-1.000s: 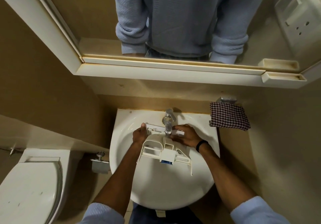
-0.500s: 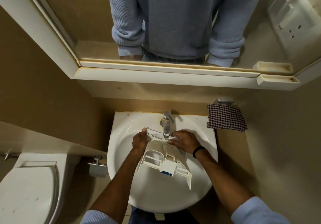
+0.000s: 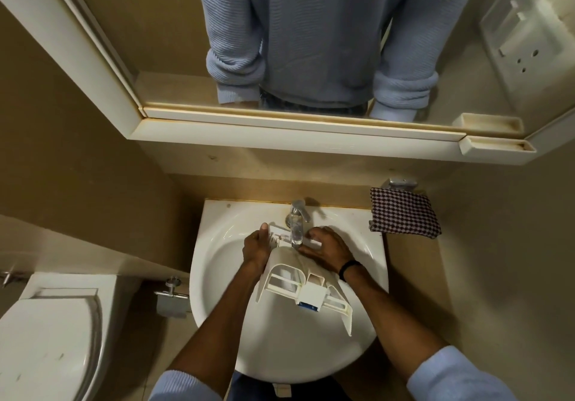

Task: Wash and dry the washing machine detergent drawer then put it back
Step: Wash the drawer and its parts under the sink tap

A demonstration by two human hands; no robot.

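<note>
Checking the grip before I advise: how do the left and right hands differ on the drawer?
The left hand grips the drawer's left edge from the side, thumb up along its far corner; the right hand curls over its top at the far right. Only the right wrist bears a black band. Both hold the far end, under the tap, above the sink.

No writing can be read: the blue patch (image 3: 308,307) on the detergent drawer (image 3: 281,263), at six o'clock from the tap (image 3: 297,213), is too small to make out.
</note>
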